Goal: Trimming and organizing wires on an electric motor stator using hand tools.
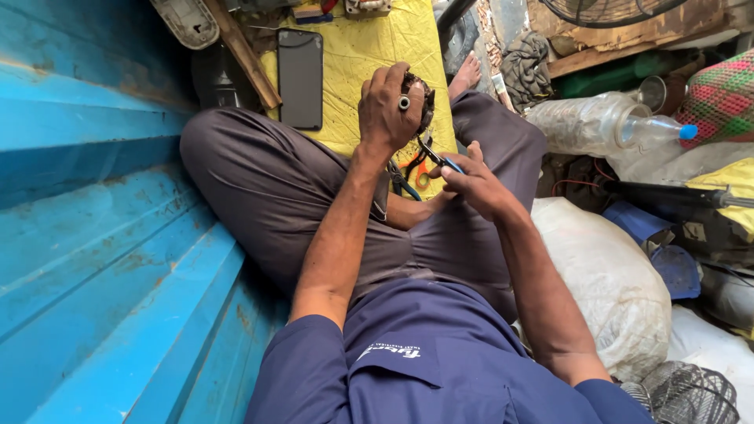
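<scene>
I sit cross-legged on the floor. My left hand grips a round dark motor part with wire windings, held upright over a yellow cloth. A ring shows on one finger. My right hand holds a small pair of pliers with blue handles, its tip touching the lower edge of the motor part. Another tool with orange and teal handles lies in my lap just below.
A blue ribbed metal wall fills the left. A black phone and a wooden stick lie on the yellow cloth. A plastic bottle, a white sack, rags and clutter crowd the right.
</scene>
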